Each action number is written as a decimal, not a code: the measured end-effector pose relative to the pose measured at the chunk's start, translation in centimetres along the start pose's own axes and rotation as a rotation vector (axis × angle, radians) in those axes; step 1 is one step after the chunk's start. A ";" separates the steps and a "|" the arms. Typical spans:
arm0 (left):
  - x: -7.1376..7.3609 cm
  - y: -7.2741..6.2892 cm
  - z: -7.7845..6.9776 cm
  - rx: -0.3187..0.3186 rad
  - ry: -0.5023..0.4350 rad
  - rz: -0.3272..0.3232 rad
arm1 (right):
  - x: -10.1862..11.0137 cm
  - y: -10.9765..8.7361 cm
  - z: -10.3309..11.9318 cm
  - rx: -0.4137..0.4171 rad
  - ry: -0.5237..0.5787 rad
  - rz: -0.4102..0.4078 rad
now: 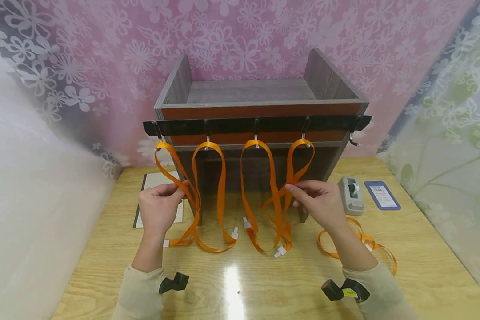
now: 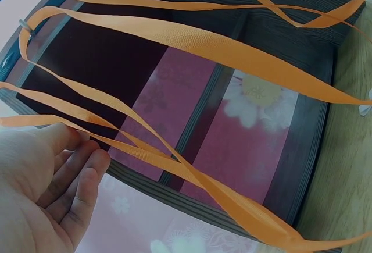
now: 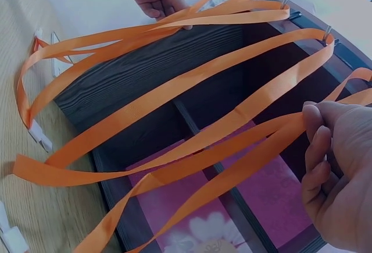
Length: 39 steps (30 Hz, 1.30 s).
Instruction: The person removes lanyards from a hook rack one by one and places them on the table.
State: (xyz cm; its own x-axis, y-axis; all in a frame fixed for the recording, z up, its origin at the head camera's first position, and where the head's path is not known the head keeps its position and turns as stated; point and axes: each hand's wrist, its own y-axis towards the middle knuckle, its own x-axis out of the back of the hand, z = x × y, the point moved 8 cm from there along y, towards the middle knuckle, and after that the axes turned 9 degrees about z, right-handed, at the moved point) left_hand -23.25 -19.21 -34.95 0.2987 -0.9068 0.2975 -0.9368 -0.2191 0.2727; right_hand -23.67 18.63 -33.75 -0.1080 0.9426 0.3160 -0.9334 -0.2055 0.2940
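Four orange lanyards hang side by side from hooks on a black rail [image 1: 232, 126]. My left hand [image 1: 160, 206] pinches the leftmost lanyard [image 1: 165, 145] partway down, between thumb and fingertips. At the other end of the row, the thumb and forefinger of my right hand [image 1: 320, 202] pinch the fourth lanyard [image 1: 303, 142], where its strands cross. Between my hands, the second lanyard [image 1: 222, 178] and third lanyard [image 1: 273, 173] hang as long loops. White clips [image 1: 280, 252] show at the lower ends. The right wrist view shows the pinched strap [image 3: 261, 161] running down from the fingertips.
A grey wooden shelf unit [image 1: 260, 104] stands behind the rail. The rightmost hook [image 1: 354, 141] bears no lanyard. Another orange lanyard [image 1: 324, 249] lies on the table under my right forearm. Nearby are a tape dispenser [image 1: 351, 198] and blue badge holder [image 1: 382, 195]; a notepad [image 1: 154, 178] lies left.
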 end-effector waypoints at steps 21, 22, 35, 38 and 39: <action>-0.3 0.2 -0.1 0.008 -0.038 0.018 | 3.1 -0.3 4.3 0.073 -0.061 -0.097; -0.3 0.2 -0.1 0.008 -0.038 0.020 | 3.3 -0.4 4.7 0.086 -0.052 -0.104; -0.2 0.2 0.3 -0.004 -0.051 0.024 | 5.6 -0.7 9.1 0.369 0.202 -0.136; -0.1 0.2 0.3 -0.010 -0.053 0.017 | 6.4 -0.9 9.7 0.385 0.248 -0.164; -0.1 0.2 0.3 -0.011 -0.053 0.016 | 6.6 -1.0 9.8 0.379 0.261 -0.176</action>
State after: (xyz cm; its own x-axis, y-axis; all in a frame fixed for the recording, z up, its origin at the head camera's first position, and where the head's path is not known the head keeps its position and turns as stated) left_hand -23.54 -19.31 -35.23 0.2732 -0.9281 0.2529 -0.9392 -0.2005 0.2786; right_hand -20.07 22.49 -23.10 -0.0873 0.9961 0.0095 -0.7602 -0.0728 0.6456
